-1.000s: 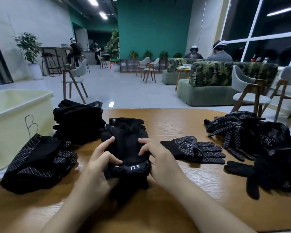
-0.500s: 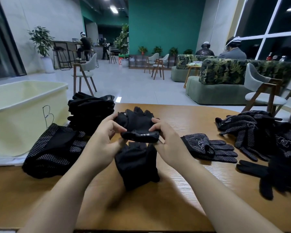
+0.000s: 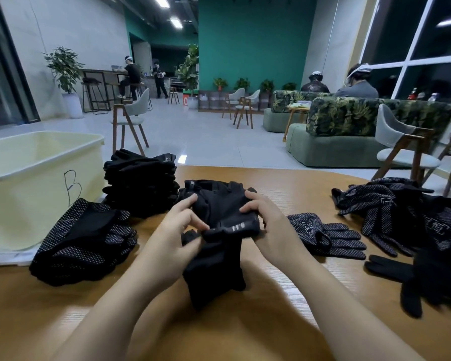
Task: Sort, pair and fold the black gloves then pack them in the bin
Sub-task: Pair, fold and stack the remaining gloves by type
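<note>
Two hands work one thing here: your left hand and your right hand both pinch the plain black fabric glove pair with the white cuff lettering, held at the middle of the round wooden table. You have the cuff end turned over toward you, so the fold looks about half made — the lower part hangs to the tabletop while the finger end points away. Gripping at both edges of the cuff band makes sense, since it keeps the two gloves lined up as they double over.

Your left fingers curl round the near left edge, thumb on top; your right fingers wrap the right edge from above. Both forearms come in from below and converge on the fold.

Sorted goods sit to your left, probably to keep the reach to the pale yellow plastic bin marked with a letter B short: a stack of folded plain black gloves beside it, and a folded pile of white-dotted black gloves nearer you. Unsorted work waits on your right — a single dotted pair and a loose heap of dotted and plain gloves.
</note>
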`<state>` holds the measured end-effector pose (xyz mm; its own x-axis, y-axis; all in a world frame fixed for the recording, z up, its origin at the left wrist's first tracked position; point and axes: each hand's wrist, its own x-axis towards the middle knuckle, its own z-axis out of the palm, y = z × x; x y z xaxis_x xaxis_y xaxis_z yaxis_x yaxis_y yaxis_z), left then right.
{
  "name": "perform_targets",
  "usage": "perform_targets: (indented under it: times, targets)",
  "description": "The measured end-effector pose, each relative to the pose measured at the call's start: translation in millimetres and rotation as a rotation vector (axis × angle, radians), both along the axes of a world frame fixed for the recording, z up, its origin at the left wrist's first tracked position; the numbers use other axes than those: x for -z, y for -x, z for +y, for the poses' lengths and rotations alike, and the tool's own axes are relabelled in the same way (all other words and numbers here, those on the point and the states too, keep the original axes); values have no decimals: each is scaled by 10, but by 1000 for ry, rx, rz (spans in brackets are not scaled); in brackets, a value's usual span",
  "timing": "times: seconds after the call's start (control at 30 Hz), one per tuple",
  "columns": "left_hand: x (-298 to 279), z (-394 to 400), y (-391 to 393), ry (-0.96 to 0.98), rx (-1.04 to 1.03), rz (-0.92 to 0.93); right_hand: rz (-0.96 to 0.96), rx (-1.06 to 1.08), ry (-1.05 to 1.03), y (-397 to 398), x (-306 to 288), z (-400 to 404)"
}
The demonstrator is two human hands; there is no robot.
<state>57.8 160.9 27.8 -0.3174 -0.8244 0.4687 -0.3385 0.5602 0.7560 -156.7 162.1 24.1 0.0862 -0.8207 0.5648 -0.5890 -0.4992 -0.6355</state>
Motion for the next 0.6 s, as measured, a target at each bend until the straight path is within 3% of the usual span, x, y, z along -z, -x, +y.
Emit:
perform_targets:
  times: [0.13, 0.33, 0.5, 0.6]
  targets:
    - [166, 43, 11, 72, 26, -91, 162, -27, 3, 127, 133, 159]
    - [213, 76, 21, 108, 34, -133, 232, -73, 54, 180, 204, 210]
    - [12, -61, 206, 142, 10, -75, 308, -13, 227, 280, -121, -5]
    - [105, -126, 264, 88, -10, -162, 280, 97, 143, 460, -331, -327]
